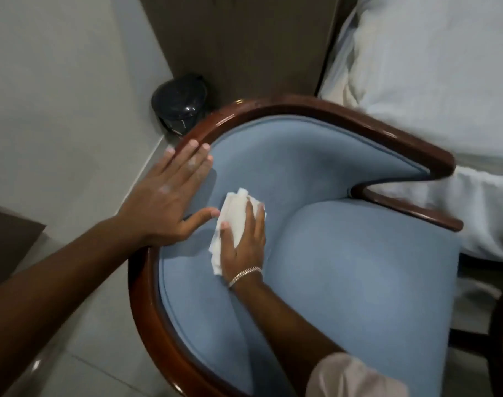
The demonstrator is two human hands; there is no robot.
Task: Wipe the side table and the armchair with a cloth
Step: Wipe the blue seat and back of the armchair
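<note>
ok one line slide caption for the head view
Right hand wipes blue armchair with white cloth; left hand braces its wooden rim.

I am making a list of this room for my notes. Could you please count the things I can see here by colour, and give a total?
Blue: 1, the blue upholstered armchair with a dark wooden frame
White: 2, the folded white cloth and the white bed linen
Black: 1, the shiny black round bin
Silver: 1, the silver chain bracelet
Total: 5

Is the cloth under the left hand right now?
No, the right hand presses the cloth on the armchair; the left hand rests bare.
</note>
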